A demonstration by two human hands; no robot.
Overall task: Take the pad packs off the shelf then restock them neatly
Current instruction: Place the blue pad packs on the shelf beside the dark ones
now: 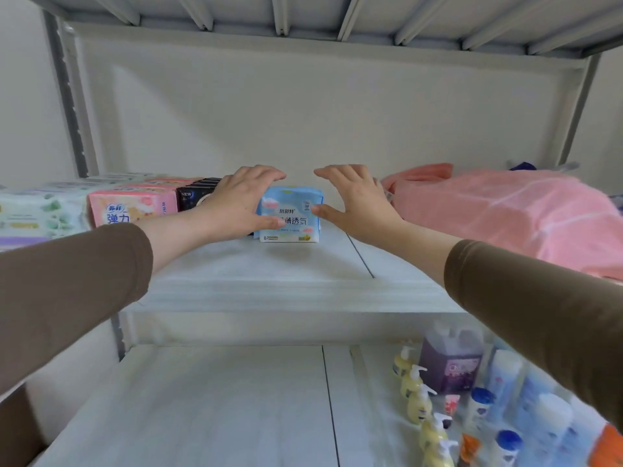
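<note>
Brown sleeves (67, 291), both hands' fingers spread, left hand (241, 200), right hand (354, 200) flanking blue pad pack (293, 214), black pack (195, 197) "NEW"

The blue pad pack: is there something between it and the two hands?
Nothing visible does. The left hand is at the left side of the blue pad pack, with its thumb across the front. The right hand is at its right side, thumb touching the pack.

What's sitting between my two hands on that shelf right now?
In the head view, the blue pad pack stands upright between the left hand and the right hand. Both thumbs touch its front face; the fingers arch over its top.
</note>
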